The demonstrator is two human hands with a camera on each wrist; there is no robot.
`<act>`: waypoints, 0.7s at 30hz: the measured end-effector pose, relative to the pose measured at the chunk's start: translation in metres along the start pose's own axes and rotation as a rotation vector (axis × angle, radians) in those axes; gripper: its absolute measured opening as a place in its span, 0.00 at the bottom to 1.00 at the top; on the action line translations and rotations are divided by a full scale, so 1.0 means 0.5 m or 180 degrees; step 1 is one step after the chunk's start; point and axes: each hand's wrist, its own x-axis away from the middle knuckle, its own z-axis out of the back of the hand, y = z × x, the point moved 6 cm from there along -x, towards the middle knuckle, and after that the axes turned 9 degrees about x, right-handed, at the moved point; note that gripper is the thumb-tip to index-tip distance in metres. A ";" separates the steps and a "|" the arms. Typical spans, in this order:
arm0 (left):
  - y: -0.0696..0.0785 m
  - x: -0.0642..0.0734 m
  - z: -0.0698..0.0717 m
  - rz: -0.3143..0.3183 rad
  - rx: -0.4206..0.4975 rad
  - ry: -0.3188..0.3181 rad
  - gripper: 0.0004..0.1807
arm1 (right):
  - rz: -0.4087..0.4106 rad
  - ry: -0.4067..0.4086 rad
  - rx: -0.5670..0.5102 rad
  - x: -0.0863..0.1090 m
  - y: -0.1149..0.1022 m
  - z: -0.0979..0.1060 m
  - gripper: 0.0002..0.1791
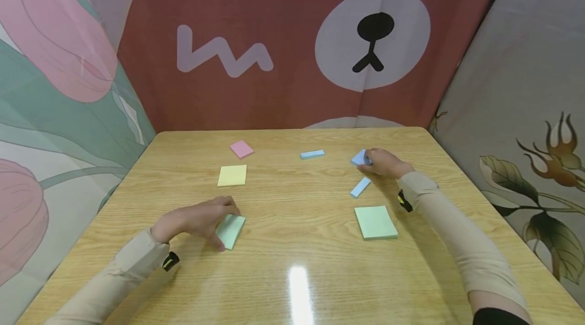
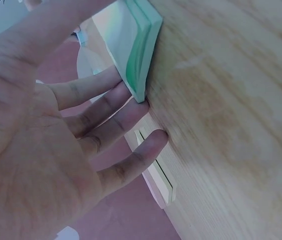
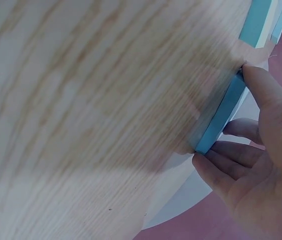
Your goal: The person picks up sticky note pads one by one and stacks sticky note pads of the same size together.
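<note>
At the near left of the table, my left hand (image 1: 201, 218) holds a light green sticky note pad (image 1: 232, 231) between thumb and fingers. In the left wrist view that pad (image 2: 148, 45) is slightly fanned along its edge, and the fingertips touch its end. Farther off on the right, my right hand (image 1: 386, 163) pinches a blue sticky note pad (image 1: 358, 157) by opposite edges, thumb on one side. The right wrist view shows this pad (image 3: 221, 117) low against the wood. Just nearer than it lies a narrow light blue pad (image 1: 360, 187).
A larger green pad (image 1: 376, 222) lies at the right. Another narrow blue pad (image 1: 313, 154) is at the back middle. Yellow (image 1: 232, 175) and pink (image 1: 241, 149) pads lie at the back left. Printed cloth (image 1: 292, 96) hangs behind the wooden table (image 1: 292, 213).
</note>
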 end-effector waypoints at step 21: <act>0.005 -0.007 0.001 0.0104 0.0005 0.0123 0.40 | 0.0044 0.0010 0.0009 -0.002 0.009 -0.007 0.20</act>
